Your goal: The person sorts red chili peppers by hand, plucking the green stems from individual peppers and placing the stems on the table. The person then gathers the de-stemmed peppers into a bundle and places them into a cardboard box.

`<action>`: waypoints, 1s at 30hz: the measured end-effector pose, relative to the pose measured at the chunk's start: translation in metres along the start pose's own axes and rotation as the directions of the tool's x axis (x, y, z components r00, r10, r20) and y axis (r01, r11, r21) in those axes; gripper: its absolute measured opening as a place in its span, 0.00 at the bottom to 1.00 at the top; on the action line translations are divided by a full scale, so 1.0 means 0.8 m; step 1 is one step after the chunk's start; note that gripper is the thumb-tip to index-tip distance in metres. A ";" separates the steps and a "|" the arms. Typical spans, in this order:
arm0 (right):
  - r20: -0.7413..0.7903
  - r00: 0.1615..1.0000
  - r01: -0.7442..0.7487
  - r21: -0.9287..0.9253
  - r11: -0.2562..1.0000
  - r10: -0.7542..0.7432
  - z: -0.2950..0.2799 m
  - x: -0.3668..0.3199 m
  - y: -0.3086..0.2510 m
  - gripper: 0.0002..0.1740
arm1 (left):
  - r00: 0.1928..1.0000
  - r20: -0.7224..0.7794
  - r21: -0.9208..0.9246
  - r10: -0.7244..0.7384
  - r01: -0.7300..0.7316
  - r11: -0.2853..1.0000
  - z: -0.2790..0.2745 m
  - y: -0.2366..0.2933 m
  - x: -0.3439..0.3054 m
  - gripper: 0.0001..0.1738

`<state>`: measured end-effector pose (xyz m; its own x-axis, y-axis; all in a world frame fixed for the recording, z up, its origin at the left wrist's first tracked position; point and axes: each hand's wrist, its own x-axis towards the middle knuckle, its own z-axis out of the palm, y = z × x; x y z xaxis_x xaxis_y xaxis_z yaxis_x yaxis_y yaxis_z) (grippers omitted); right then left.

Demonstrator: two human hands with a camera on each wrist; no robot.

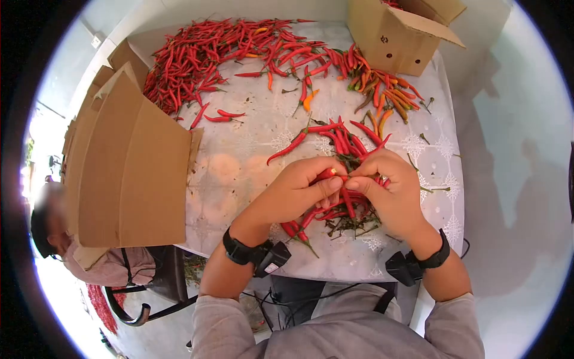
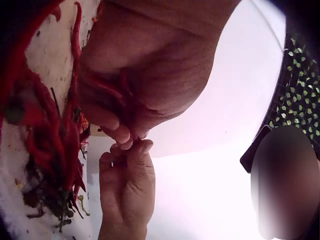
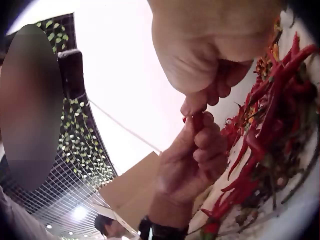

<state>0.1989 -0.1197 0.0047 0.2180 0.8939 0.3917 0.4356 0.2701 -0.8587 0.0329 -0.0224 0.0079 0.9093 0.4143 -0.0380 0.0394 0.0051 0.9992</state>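
Note:
Both hands meet over a small pile of red chili peppers (image 1: 341, 140) on the table. My left hand (image 1: 299, 190) holds a red chili pepper (image 3: 198, 121) between thumb and curled fingers. More red shows in its palm in the left wrist view, like further chili peppers (image 2: 117, 90). Thumb and fingertips of my right hand (image 1: 391, 191) pinch at the end of the held pepper, right against the left fingertips. The pinched end itself is hidden by the fingers. Below the hands lie more red peppers and a heap of dark stems and scraps (image 1: 353, 224).
A big heap of red chili peppers (image 1: 191, 63) covers the table's far left, with orange and greenish ones (image 1: 388, 96) at the far right. Cardboard boxes stand at left (image 1: 134, 173) and back right (image 1: 388, 39). Loose stems (image 1: 435, 189) dot the patterned cloth. Another person (image 1: 107, 260) sits at left.

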 end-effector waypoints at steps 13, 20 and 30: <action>0.222 0.934 -0.354 0.501 0.789 0.278 -0.001 0.003 0.005 0.09 | 0.996 0.082 -0.235 -0.018 0.036 0.971 -0.009 -0.004 -0.003 0.11; -0.437 0.870 -0.207 0.101 0.973 0.230 -0.048 0.014 0.034 0.08 | 0.982 -0.187 -0.487 -0.025 -0.071 0.871 -0.036 -0.008 -0.003 0.11; -0.386 0.900 0.027 -0.414 0.910 -0.202 -0.024 0.007 0.021 0.09 | 0.936 -0.338 -0.570 -0.093 -0.126 0.812 -0.050 -0.010 -0.004 0.07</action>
<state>0.2238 -0.1171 -0.0013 0.4455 0.6114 0.6540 0.7637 0.1218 -0.6340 0.0131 0.0125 0.0002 0.7077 0.6955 -0.1243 -0.3184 0.4710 0.8227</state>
